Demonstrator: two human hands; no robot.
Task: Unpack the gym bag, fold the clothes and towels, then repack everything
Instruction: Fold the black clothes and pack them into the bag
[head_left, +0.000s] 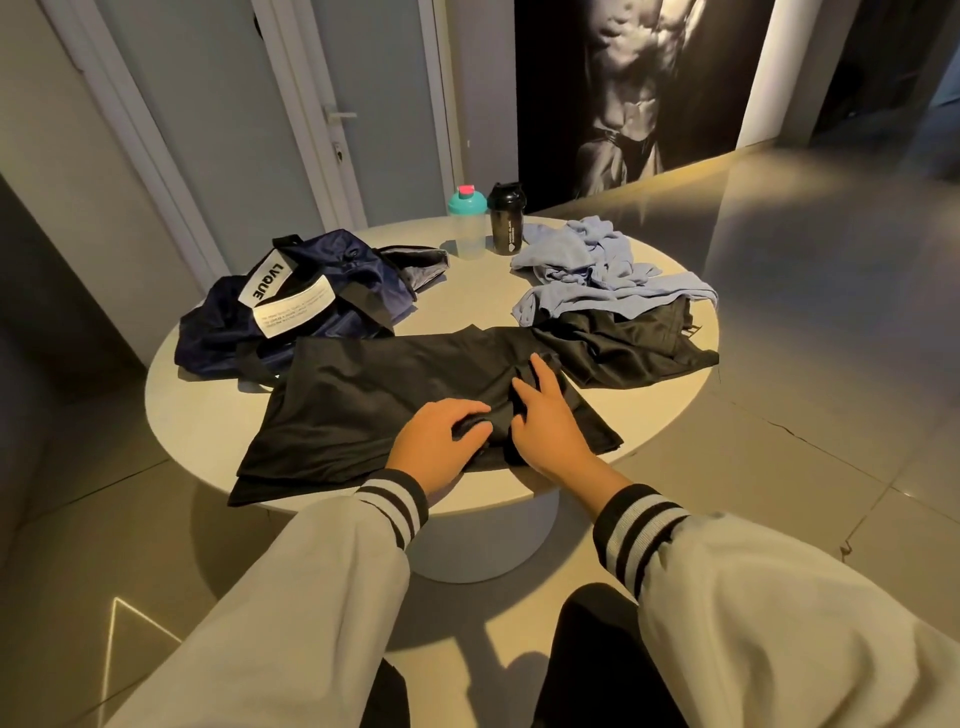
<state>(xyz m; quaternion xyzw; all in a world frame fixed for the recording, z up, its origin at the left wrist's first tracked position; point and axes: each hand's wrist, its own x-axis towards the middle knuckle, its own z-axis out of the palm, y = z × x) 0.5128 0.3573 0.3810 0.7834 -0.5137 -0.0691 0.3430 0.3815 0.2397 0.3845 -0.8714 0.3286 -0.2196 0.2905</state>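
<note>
1. The navy gym bag (291, 312) lies slumped on the left of the table (197, 415), white label up; what it holds cannot be seen.
2. At the far edge stand two shakers just beside each other: a clear shaker (469, 228) with a teal lid and a black shaker (506, 221) (contents not readable in either).
3. The black garment (374, 405) is spread flat at the near edge, one corner hanging over it.
4. The left hand (439, 441) has its grip closed, fingers curled round a fold of that garment.
5. The right hand (548, 421) lies just beside it, grip wide, fingers straight and pressing the cloth.
6. On the right, a crumpled light blue cloth (587, 270) partly covers a second black garment (623, 343).
7. The table is round and white on a single pedestal, standing on a tiled floor (779, 415).
8. Behind are a grey door (374, 104) with a lever handle and a dark mural (639, 88) of a torso.
</note>
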